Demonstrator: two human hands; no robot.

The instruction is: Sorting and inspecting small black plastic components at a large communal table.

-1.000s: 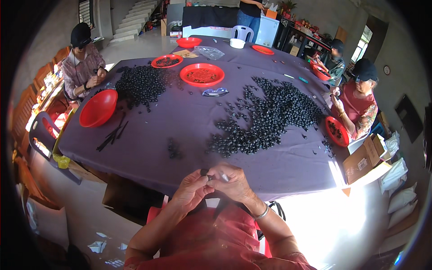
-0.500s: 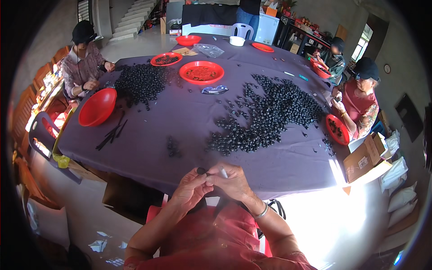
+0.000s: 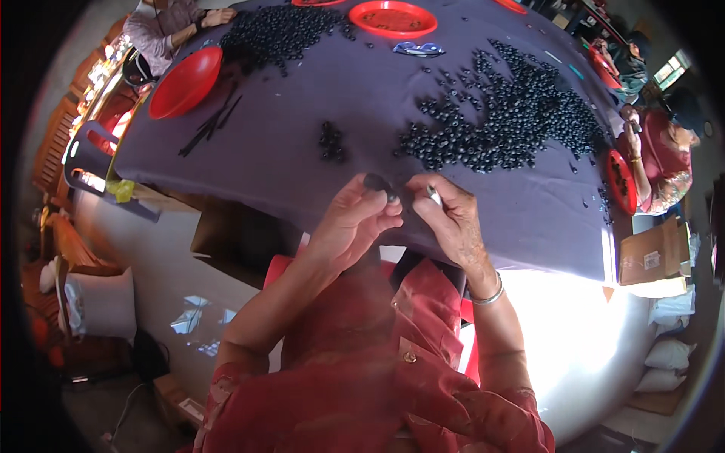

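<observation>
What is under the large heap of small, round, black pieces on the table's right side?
Purple cloth shows in gaps along the edge of the black heap; its densest part hides whatever is beneath.

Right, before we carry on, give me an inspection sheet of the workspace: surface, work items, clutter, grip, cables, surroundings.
Surface: purple cloth, lightly creased.
Work items: big black heap right, another heap far left, small cluster between.
Clutter: black strips, glasses, red bowl, red plate.
Grip: left hand pinches a black piece; right hand holds a white tool; hands apart.
Cables: what looks like a thin cord, lower left.
Surroundings: one person left, two people right; open carton; sunlit floor.
</observation>
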